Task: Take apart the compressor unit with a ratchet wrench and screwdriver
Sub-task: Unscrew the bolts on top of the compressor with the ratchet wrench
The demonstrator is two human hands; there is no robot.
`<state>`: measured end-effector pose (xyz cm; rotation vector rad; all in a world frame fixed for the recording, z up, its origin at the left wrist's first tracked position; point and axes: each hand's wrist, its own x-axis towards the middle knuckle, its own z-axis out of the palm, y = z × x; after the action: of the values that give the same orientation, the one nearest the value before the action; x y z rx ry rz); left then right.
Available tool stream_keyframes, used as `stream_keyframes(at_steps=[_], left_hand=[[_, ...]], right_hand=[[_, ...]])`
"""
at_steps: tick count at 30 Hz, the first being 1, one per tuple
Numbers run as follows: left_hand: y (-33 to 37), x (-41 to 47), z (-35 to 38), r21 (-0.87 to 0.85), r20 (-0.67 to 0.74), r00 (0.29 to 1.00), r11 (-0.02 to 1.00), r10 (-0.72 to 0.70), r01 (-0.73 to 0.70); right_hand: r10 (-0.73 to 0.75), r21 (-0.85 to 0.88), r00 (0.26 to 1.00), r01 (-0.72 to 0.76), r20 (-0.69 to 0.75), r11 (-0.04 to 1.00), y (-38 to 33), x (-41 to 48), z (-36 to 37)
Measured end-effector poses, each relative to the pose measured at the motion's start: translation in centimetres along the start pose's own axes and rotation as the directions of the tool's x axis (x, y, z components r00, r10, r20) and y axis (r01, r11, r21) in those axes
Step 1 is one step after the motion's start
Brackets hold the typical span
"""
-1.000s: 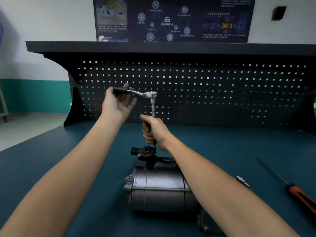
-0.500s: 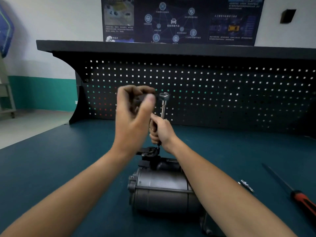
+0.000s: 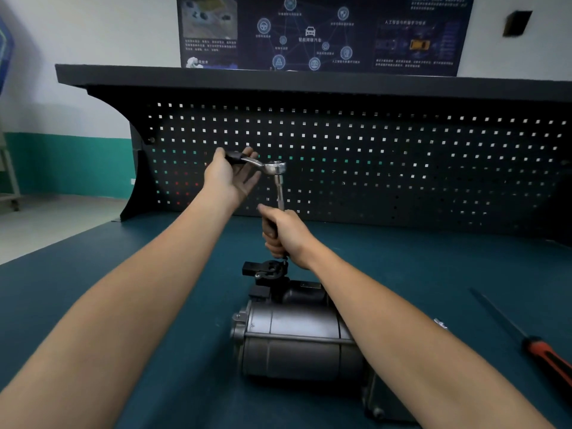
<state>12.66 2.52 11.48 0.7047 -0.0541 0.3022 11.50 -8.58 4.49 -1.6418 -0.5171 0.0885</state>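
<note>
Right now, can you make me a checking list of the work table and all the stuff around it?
Surface: teal bench top.
Job's things: compressor unit lies mid-bench; ratchet wrench stands upright on its far fitting; screwdriver lies at the right, untouched.
Clutter: small metal piece right of the compressor unit, too small to identify.
Hands: left hand holds the wrench handle; right hand grips its upright shaft.
Cables: nothing seen.
Surroundings: pegboard behind the bench; poster on the wall above.

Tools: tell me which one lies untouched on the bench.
The screwdriver, with the red handle, lying at the right of the bench. The ratchet wrench is held over the compressor unit by the left hand and right hand.
</note>
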Motion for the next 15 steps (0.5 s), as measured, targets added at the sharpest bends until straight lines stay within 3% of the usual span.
stream_keyframes(at_steps=[2, 4, 7, 10, 12, 15], left_hand=[[0.0, -0.9, -0.4, -0.113, 0.043, 0.998, 0.993, 0.037, -0.032], [0.3, -2.6, -1.2, -0.119, 0.030, 0.985, 0.979, 0.169, -0.164], [0.8, -5.9, -2.3, 0.016, 0.070, 0.915, 0.916, 0.398, -0.400], [0.0, -9.5, -3.0, 0.174, 0.265, 0.808, 0.798, 0.526, -0.577], [-1.0, -11.6, -3.4, 0.235, 0.439, 0.682, 0.657, 0.586, -0.716], [-2.6, -13.2, -3.5, 0.272, 0.737, 0.378, 0.266, 0.561, -0.925]], right_hand=[[0.018, 0.042, 0.999, -0.017, -0.036, 0.999, 0.0, 0.0, -0.1], [0.034, 0.085, 0.997, -0.028, -0.065, 0.996, 0.0, 0.2, -0.1], [0.037, 0.062, 0.995, -0.031, -0.091, 0.998, 0.0, 0.2, 0.1], [0.029, 0.030, 0.992, -0.026, -0.119, 0.999, 0.0, 0.1, 0.2], [-0.004, 0.004, 0.989, 0.004, -0.146, 1.000, 0.1, -0.1, 0.3], [-0.095, 0.038, 0.984, 0.102, -0.152, 0.994, 0.2, -0.9, 0.6]])
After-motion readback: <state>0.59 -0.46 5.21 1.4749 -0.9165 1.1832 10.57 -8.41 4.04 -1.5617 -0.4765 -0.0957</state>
